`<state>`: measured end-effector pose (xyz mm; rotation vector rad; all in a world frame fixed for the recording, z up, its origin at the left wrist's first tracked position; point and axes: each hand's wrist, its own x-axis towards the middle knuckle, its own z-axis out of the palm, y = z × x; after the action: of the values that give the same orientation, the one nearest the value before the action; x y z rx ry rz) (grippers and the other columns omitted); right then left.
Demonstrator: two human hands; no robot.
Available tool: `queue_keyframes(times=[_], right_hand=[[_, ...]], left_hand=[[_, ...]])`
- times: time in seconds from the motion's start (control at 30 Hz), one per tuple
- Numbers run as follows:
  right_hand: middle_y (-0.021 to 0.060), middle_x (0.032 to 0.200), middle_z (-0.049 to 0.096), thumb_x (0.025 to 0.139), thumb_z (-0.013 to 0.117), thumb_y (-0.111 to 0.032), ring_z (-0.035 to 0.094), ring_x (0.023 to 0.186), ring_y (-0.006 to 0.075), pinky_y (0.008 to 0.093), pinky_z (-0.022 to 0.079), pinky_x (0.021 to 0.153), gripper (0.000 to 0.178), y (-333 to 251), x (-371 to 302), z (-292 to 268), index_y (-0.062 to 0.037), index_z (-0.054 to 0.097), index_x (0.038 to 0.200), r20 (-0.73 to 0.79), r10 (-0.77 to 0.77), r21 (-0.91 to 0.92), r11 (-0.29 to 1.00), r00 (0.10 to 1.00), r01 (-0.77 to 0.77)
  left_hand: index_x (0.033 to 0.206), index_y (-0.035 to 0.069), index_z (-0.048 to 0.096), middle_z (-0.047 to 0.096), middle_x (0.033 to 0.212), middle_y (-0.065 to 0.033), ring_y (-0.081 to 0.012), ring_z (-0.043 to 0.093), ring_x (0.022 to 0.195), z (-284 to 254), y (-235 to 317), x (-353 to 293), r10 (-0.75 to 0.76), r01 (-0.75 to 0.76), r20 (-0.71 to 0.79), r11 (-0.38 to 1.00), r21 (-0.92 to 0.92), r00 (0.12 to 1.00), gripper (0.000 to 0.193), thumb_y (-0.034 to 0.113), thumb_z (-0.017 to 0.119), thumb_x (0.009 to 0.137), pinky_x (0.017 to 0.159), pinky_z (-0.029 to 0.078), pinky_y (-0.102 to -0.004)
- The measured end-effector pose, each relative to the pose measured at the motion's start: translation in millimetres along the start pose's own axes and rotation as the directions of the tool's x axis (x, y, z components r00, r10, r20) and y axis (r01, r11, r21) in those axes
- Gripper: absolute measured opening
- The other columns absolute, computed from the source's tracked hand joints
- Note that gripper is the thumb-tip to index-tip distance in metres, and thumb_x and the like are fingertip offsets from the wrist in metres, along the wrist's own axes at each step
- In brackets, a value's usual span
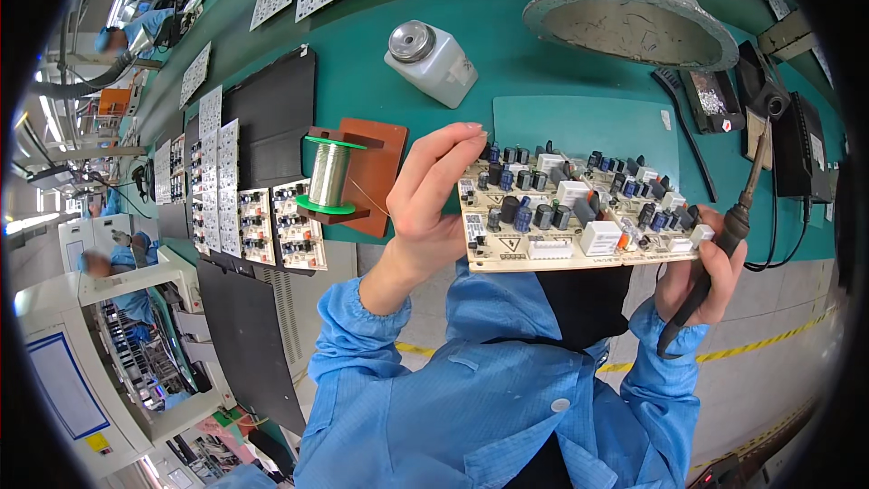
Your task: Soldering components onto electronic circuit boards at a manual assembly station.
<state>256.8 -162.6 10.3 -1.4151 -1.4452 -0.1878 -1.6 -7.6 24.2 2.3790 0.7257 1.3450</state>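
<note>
A panel of circuit boards (579, 217) is held up in front of my chest, its component side facing up. Blue and black capacitors, white blocks and other parts crowd it. My left hand (430, 195) is closed on the panel's left edge, with its fingertips near the far left corner. My right hand (701, 272) grips a soldering iron (741, 208) by its dark handle, and its fingers also touch the panel's right edge. The iron's tip points up and away from the panel, towards a dark holder (771, 101).
A solder wire spool (329, 174) sits on a reddish-brown stand (385, 167) at left. Beyond are a dispenser bottle (436, 68) and a metal hood (634, 4). A black box (801, 149) stands at right. More boards (282, 226) lie at left; people work farther off.
</note>
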Motion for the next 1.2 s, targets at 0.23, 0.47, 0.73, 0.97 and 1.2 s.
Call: queue_keyframes(times=[0.23,0.47,0.73,0.97,1.2], right_hand=[[0.0233,0.107,0.063,0.086,0.076,-0.009,0.063,0.094,0.0318,0.0405,0.052,0.082,0.041,-0.8,2.5,1.5,-0.0133,0.052,0.12,0.018,0.0,0.019,1.0,1.0,0.0],[0.0233,0.109,0.063,0.085,0.077,-0.011,0.063,0.094,0.0307,0.0391,0.052,0.082,0.044,-2.3,4.4,4.6,-0.0147,0.052,0.121,0.007,0.021,0.033,0.999,1.0,-0.021],[0.0224,0.108,0.062,0.083,0.079,-0.006,0.065,0.093,0.0311,0.0388,0.054,0.079,0.045,-5.2,10.3,7.7,-0.0138,0.052,0.118,0.006,0.017,0.089,0.996,1.0,-0.018],[0.0215,0.105,0.06,0.08,0.08,-0.003,0.064,0.088,0.0291,0.0364,0.054,0.072,0.05,-15.9,13.9,-6.4,-0.0138,0.05,0.118,0.002,0.057,0.076,0.996,0.998,-0.057],[0.0219,0.1,0.061,0.076,0.072,0.009,0.06,0.088,0.0317,0.0424,0.048,0.079,0.046,-6.3,-8.2,-15.2,-0.0065,0.051,0.114,0.02,0.14,-0.023,0.99,0.99,-0.139]], left_hand=[[0.112,-0.009,0.065,0.066,0.114,-0.0229,-0.0297,0.067,0.1,-1.1,2.4,-1.2,-0.037,0.037,0.004,0.999,0.012,0.999,0.04,0.007,0.073,0.076,0.088,0.055,-0.036],[0.113,-0.008,0.065,0.065,0.115,-0.0219,-0.0306,0.066,0.102,-2.9,1.3,-4.5,-0.077,0.076,0.026,0.997,0.019,0.997,0.041,0.009,0.073,0.077,0.089,0.053,-0.0365],[0.113,-0.01,0.065,0.063,0.116,-0.0243,-0.0335,0.065,0.102,-7.5,-3.4,-10.0,-0.098,0.093,0.085,0.994,0.052,0.992,0.044,0.006,0.074,0.073,0.089,0.052,-0.0368],[0.112,-0.007,0.063,0.061,0.12,-0.0218,-0.0284,0.064,0.101,-6.9,10.1,-0.3,-0.072,0.071,0.03,0.997,0.022,0.997,0.037,0.015,0.07,0.084,0.088,0.053,-0.0363],[0.095,-0.006,0.066,0.065,0.098,-0.0163,-0.0324,0.065,0.081,15.6,18.7,11.5,-0.306,0.305,0.121,0.952,0.026,0.944,0.034,0.013,0.083,0.072,0.071,0.053,-0.0368]])
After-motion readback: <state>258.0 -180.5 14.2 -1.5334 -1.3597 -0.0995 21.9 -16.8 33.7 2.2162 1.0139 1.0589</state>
